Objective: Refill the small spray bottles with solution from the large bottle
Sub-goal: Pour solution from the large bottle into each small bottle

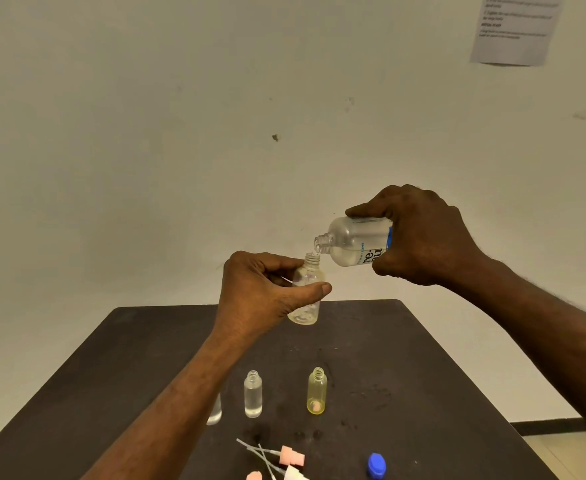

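Observation:
My left hand [263, 289] grips a small clear bottle [305, 299] upright above the dark table [423, 375], its cap off. My right hand [419, 237] holds the large clear bottle [353, 242] tipped on its side, its open mouth just above the small bottle's neck. Liquid lies in the lower part of the large bottle. On the table stand a small clear bottle [253, 393] and a small yellow-tinted bottle [317, 391], both uncapped. A third small bottle [215, 412] is mostly hidden behind my left forearm.
Near the table's front edge lie several pink and white spray tops with thin dip tubes [284, 459] and a blue cap [376, 465]. A plain wall stands behind the table, with a printed sheet [516, 26] at the upper right.

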